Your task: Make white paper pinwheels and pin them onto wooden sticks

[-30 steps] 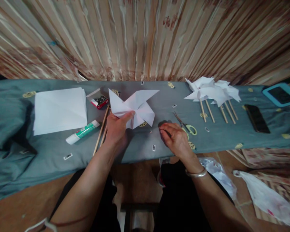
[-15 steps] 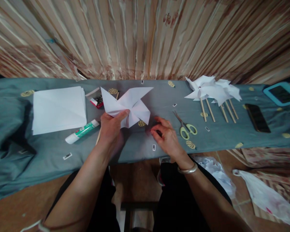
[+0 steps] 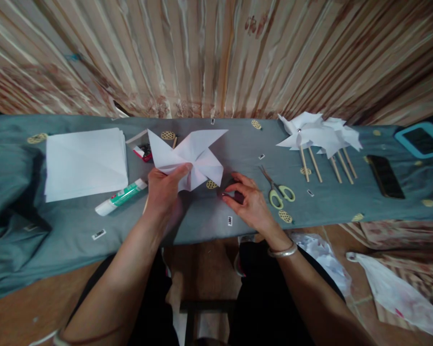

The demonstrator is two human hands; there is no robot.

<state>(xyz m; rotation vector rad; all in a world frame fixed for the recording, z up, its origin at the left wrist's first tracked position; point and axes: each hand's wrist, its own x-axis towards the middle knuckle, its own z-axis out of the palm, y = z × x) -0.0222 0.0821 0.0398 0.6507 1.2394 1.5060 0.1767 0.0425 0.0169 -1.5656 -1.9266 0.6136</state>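
the pinwheel (image 3: 202, 144), pinched by the left hand (image 3: 162, 190) toward ten o'clock, seems folded but not yet mounted, unlike the finished pinwheels (image 3: 306, 133) at two o'clock; whether the curled right hand (image 3: 251, 204) grips anything i cannot tell

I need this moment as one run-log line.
left hand: holds paper pinwheel | right hand: at small shiny piece, grip unclear | scissors: beside right hand | glue stick: near left hand

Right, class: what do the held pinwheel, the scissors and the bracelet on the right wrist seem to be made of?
Pinwheel: likely matte white paper, given thin folded flaps. Scissors: narrow grey blades, probably metal; pale green handles, perhaps plastic. Bracelet: silvery with a shine, so likely metal.
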